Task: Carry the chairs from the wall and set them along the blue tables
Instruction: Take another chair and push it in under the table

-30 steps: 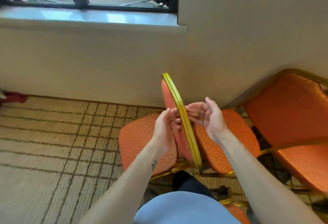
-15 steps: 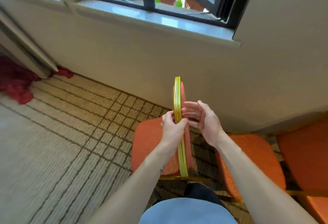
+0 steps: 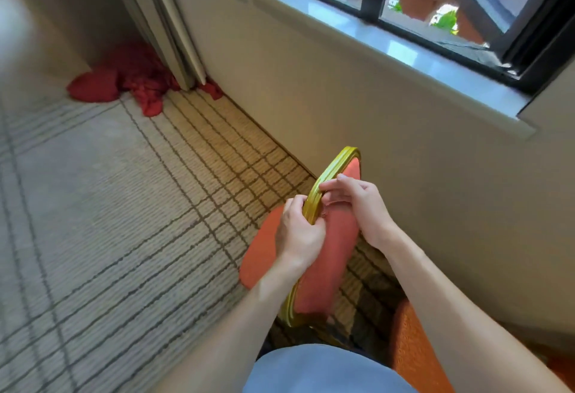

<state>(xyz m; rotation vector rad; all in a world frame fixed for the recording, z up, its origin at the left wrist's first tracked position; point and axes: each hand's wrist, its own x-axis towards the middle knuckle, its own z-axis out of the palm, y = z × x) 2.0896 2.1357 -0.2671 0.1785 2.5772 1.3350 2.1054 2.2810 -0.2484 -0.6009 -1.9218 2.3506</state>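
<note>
I had both hands on the orange banquet chair (image 3: 329, 255) at lower centre of the frame, just beside the wall (image 3: 373, 143). My left hand (image 3: 298, 234) was curled round its gold frame (image 3: 329, 171), and my right hand (image 3: 364, 209) hooked its fingers over the same rim from the padded side. Both grips sat high and close together on a narrow edge. I judged the chair could twist or swing, knocking the wall or the neighbouring chair seat (image 3: 410, 346) at lower right. No blue tables were in view.
</note>
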